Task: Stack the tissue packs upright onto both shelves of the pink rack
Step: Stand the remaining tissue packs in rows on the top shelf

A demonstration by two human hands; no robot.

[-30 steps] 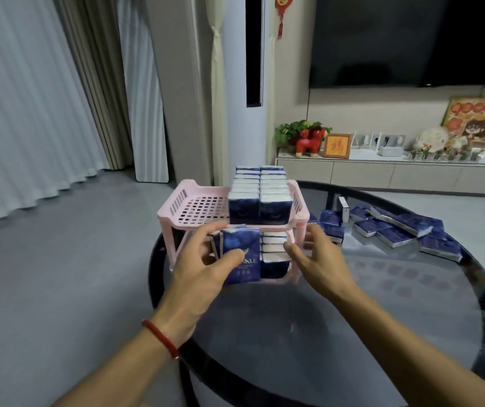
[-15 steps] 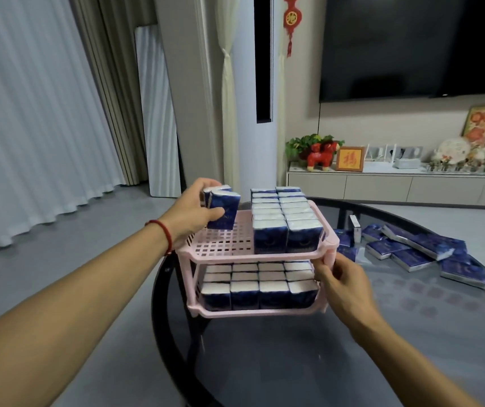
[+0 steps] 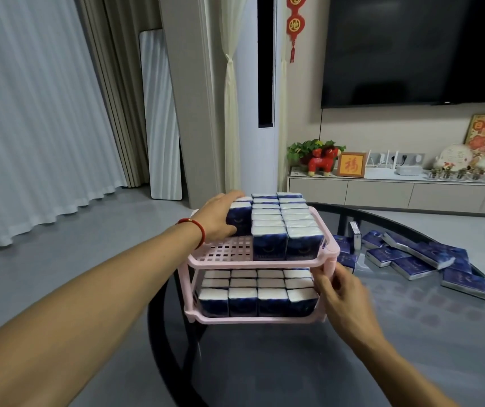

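A pink two-shelf rack [image 3: 220,258] stands on the near left part of a round glass table [image 3: 411,333]. Its lower shelf holds rows of dark blue tissue packs [image 3: 257,301] standing upright. Two rows of upright packs [image 3: 285,227] fill the right side of the upper shelf. My left hand [image 3: 216,217] grips a few packs [image 3: 239,220] and holds them upright on the upper shelf, left of those rows. My right hand [image 3: 339,286] holds the rack's front right post. A pile of loose packs [image 3: 417,258] lies flat on the table to the right.
The front left of the upper shelf [image 3: 229,248] is bare grid. The table's dark rim [image 3: 159,333] runs close under the rack's left side. A TV cabinet [image 3: 397,192] with ornaments stands behind, and curtains hang at the left.
My left hand carried the packs from the front of the lower shelf up to the upper shelf and set them down beside the standing rows. My right hand stayed at the rack's right post.
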